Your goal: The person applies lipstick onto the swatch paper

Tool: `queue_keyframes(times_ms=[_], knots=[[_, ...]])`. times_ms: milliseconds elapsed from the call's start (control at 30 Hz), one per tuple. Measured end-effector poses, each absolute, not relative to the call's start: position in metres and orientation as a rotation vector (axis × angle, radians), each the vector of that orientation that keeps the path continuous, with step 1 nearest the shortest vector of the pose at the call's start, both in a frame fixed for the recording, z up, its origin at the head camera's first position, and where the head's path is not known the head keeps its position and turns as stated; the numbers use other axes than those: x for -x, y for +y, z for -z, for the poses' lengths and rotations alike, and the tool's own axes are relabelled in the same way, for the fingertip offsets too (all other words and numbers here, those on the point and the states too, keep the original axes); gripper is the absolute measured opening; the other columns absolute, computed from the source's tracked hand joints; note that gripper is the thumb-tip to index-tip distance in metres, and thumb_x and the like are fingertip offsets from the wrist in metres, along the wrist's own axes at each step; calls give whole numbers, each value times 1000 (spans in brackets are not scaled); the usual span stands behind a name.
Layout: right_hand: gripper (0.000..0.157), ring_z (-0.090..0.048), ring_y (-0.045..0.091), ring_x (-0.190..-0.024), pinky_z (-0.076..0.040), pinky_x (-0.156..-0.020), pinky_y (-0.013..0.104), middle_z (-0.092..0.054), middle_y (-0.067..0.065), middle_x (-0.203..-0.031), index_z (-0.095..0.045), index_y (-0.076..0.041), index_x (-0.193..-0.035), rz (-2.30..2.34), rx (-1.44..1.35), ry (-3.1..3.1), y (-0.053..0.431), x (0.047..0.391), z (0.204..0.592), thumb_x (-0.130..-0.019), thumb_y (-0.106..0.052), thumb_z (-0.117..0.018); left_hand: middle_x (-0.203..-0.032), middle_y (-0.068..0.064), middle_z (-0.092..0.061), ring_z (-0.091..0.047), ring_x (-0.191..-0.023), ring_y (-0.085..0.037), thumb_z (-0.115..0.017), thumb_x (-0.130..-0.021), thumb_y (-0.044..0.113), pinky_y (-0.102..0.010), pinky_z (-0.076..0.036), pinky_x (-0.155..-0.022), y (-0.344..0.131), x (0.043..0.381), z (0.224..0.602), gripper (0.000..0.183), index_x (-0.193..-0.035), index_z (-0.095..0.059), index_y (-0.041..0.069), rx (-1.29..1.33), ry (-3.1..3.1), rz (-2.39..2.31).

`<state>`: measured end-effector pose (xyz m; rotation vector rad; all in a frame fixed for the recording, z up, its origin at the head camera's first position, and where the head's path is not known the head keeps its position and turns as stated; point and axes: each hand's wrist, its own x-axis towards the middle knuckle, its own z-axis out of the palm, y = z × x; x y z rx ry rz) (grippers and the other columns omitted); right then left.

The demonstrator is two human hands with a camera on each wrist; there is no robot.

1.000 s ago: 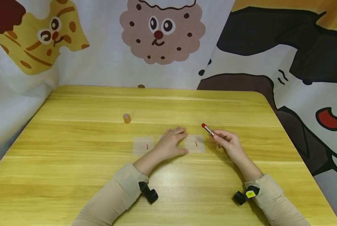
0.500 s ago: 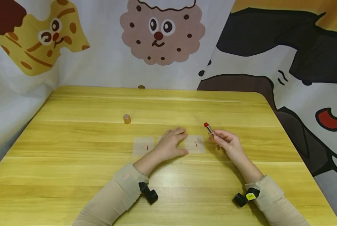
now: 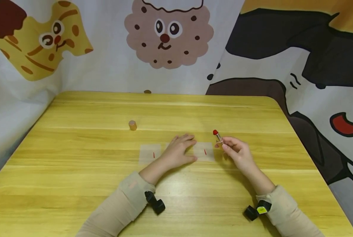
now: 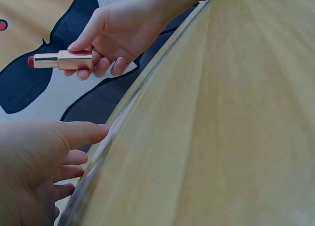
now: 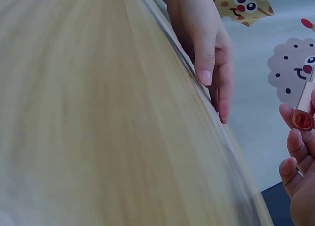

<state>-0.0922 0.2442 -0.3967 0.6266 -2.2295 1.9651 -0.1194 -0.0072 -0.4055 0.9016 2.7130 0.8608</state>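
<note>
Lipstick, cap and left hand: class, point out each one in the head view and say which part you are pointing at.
Lipstick (image 3: 218,137): head view, on the silver barrel below the red tip.
Cap (image 3: 133,126): head view, on its side.
Left hand (image 3: 178,151): head view, on its back.

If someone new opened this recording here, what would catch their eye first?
Probably the big cartoon cookie face on the cloth behind the table, top centre of the head view. Next, likely the red-tipped lipstick held in the right hand, and two pale squares, each with a short red line, on either side of the left hand. A small cap stands farther back on the table.
</note>
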Motion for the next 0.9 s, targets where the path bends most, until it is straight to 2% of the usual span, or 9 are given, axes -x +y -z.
queue_keyframes(times_ms=[233, 467, 767, 900], knots=[[18, -68, 19, -88, -50, -61, 23, -70, 16, -94, -55, 19, -109, -1928, -676, -2228, 241, 88, 396, -93, 12, -51, -149, -7, -37, -23, -141, -26, -70, -87, 36, -46, -4, -114, -9, 120, 405, 63, -139, -49, 7, -892, 2697, -918], [21, -67, 17, -92, -53, -74, 24, -71, 10, -98, -53, 20, -112, -1966, -732, -2199, 237, 84, 393, -93, 12, -50, -147, -10, -39, -26, -140, -25, -69, -87, 36, -44, -6, -114, -12, 125, 405, 64, -139, -48, 7, -923, 2672, -998], [23, -66, 15, -93, -51, -81, 24, -70, 10, -98, -55, 17, -113, -1882, -842, -2168, 228, 77, 385, -92, 16, -48, -146, -11, -41, -28, -138, -27, -71, -87, 31, -44, -19, -111, -16, 128, 397, 63, -140, -48, 8, -927, 2631, -1141], [24, -66, 13, -93, -51, -81, 24, -70, 8, -99, -56, 16, -114, -1852, -872, -2153, 225, 74, 383, -91, 17, -48, -146, -12, -41, -30, -138, -26, -71, -87, 31, -44, -21, -111, -17, 127, 390, 63, -140, -47, 7, -939, 2610, -1230]])
